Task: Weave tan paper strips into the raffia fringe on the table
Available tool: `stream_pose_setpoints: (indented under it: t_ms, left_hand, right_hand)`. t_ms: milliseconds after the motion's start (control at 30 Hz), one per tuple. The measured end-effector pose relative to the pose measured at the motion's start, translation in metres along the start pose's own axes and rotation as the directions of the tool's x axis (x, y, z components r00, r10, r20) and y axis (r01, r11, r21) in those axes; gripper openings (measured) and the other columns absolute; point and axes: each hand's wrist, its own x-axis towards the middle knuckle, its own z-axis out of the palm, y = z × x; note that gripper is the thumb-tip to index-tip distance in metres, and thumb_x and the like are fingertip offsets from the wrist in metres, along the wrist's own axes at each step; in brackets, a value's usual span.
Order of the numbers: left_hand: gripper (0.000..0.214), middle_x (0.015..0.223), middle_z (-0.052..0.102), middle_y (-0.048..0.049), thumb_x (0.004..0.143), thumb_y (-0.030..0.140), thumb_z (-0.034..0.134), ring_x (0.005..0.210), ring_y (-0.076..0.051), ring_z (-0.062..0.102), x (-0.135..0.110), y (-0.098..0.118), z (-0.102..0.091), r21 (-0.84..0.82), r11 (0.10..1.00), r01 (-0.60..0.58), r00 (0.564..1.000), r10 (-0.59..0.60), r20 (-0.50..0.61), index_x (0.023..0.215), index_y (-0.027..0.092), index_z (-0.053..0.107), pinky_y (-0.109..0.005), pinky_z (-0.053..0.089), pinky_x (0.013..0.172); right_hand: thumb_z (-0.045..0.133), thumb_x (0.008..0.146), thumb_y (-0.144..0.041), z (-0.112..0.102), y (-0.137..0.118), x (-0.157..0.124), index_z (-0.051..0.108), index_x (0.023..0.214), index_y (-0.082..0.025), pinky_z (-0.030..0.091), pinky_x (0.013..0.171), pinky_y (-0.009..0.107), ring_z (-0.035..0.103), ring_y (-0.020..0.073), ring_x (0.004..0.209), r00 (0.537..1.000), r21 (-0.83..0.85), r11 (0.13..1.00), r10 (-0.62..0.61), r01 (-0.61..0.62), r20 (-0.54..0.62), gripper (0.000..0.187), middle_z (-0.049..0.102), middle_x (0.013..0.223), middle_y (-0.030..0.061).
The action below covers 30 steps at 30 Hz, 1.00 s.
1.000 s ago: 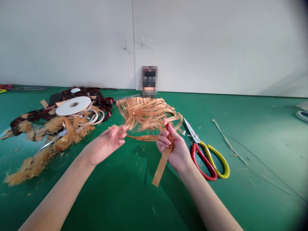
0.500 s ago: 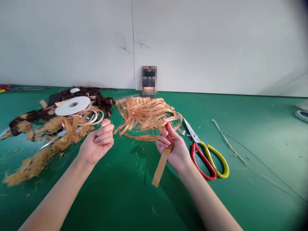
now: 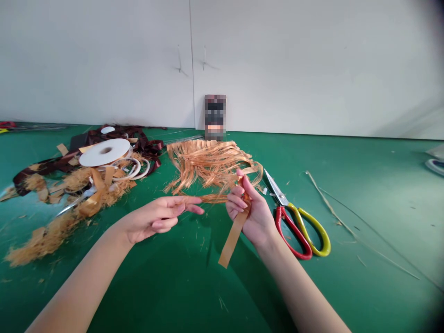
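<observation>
Seen from the head camera, a person's right hand [image 3: 251, 215] closes around a tan strip [image 3: 234, 243], its end hanging below the fist, at the near edge of a spread fringe of orange fibre strands [image 3: 208, 166] on the green tabletop [image 3: 173, 286]. The left hand [image 3: 156, 218] stands open, fingers extended just beside the strands. Red-and-yellow-handled scissors [image 3: 298, 229] lie to the right; a white ribbon spool [image 3: 104, 152] and dark red ribbon [image 3: 151, 149] sit among fibre scraps [image 3: 45, 245] toward the left edge.

Bright, even, diffuse indoor light; soft shadow left of the right forearm [image 3: 298, 286]; dark blurred vignette at the right corners.
</observation>
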Motion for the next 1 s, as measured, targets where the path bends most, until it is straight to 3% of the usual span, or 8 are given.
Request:
stream_pose_setpoints:
  t_ms: [167,233,333,433,567,700,833,1000]
  left_hand:
    - [0.02,0.061,0.054,0.002,0.083,0.033,0.068,0.036,0.002,0.021,0.003,-0.007,-0.006,0.006,0.989,-0.15,0.982,0.149,0.116,0.083,0.014,0.073,-0.013,0.019,0.033]
    - [0.019,0.069,0.059,0.0006,0.078,0.03,0.074,0.043,0.0,0.035,0.004,-0.008,-0.008,-0.068,0.963,-0.263,0.963,0.266,0.046,0.07,0.014,0.068,-0.011,0.031,0.039]
    - [0.02,0.118,0.063,-0.0038,0.074,0.022,0.077,0.082,-0.009,0.06,0.008,-0.009,-0.009,-0.163,0.878,-0.449,0.892,0.431,-0.137,0.062,0.015,0.062,-0.015,0.052,0.066]
    - [0.022,0.123,0.064,-0.0001,0.071,0.016,0.078,0.118,-0.019,0.056,0.011,-0.007,-0.009,-0.303,0.761,-0.573,0.819,0.528,-0.223,0.06,0.017,0.059,-0.028,0.051,0.096]
    - [0.027,0.068,0.065,0.0067,0.077,-0.004,0.062,0.091,-0.011,0.069,0.008,0.0,-0.004,-0.541,0.584,-0.606,0.793,0.494,-0.356,0.064,0.018,0.055,-0.024,0.055,0.091]
    - [0.033,0.06,0.053,0.0072,0.086,-0.009,0.039,0.048,0.0,0.056,-0.001,0.006,-0.002,-0.689,0.486,-0.537,0.832,0.441,-0.337,0.069,0.017,0.049,-0.007,0.05,0.056]
    - [0.032,0.07,0.058,0.0048,0.092,-0.004,0.034,0.032,0.003,0.036,-0.003,0.006,-0.006,-0.642,0.57,-0.513,0.855,0.407,-0.322,0.078,0.015,0.055,-0.007,0.031,0.033]
    - [0.024,0.103,0.067,-0.0096,0.094,0.015,0.048,0.034,0.005,0.025,0.003,0.001,-0.007,-0.214,0.929,-0.301,0.943,0.256,-0.211,0.108,0.016,0.068,-0.01,0.025,0.03]
  right_hand:
    - [0.061,0.087,-0.022,-0.001,0.0,0.001,0.063,0.098,-0.022,0.031,0.042,0.012,0.037,0.0017,0.041,1.0,-0.003,1.0,0.016,-0.016,-0.013,0.011,0.052,0.056,-0.0065]
    - [0.059,0.088,-0.022,-0.002,0.001,0.001,0.063,0.098,-0.021,0.031,0.041,0.013,0.038,0.0019,0.041,1.0,-0.007,1.0,0.021,-0.021,-0.012,0.011,0.053,0.057,-0.0058]
    - [0.057,0.089,-0.022,-0.003,0.002,0.001,0.063,0.1,-0.02,0.03,0.041,0.013,0.038,0.0019,0.041,1.0,-0.025,0.999,0.027,-0.027,-0.008,0.012,0.054,0.058,-0.0052]
    - [0.058,0.088,-0.021,-0.004,0.003,0.001,0.063,0.102,-0.021,0.03,0.041,0.013,0.038,0.0018,0.041,0.999,-0.031,0.999,0.029,-0.03,-0.012,0.014,0.055,0.058,-0.0053]
    - [0.061,0.086,-0.021,-0.002,0.004,0.001,0.063,0.102,-0.02,0.029,0.041,0.012,0.038,0.0013,0.041,0.999,-0.055,0.998,0.034,-0.034,-0.005,0.016,0.056,0.057,-0.0054]
    - [0.063,0.085,-0.022,0.0,0.005,0.0,0.065,0.102,-0.018,0.029,0.041,0.013,0.038,0.0009,0.041,0.998,-0.104,0.993,0.062,-0.061,0.006,0.017,0.057,0.058,-0.0051]
    - [0.062,0.086,-0.023,0.002,0.006,-0.001,0.066,0.1,-0.019,0.029,0.041,0.013,0.037,0.0011,0.041,0.998,-0.116,0.992,0.061,-0.06,0.009,0.015,0.058,0.058,-0.0046]
    - [0.062,0.086,-0.024,0.003,0.005,-0.002,0.065,0.108,-0.021,0.03,0.042,0.013,0.037,0.0016,0.041,0.999,-0.141,0.99,0.034,-0.031,0.02,0.022,0.057,0.058,-0.005]
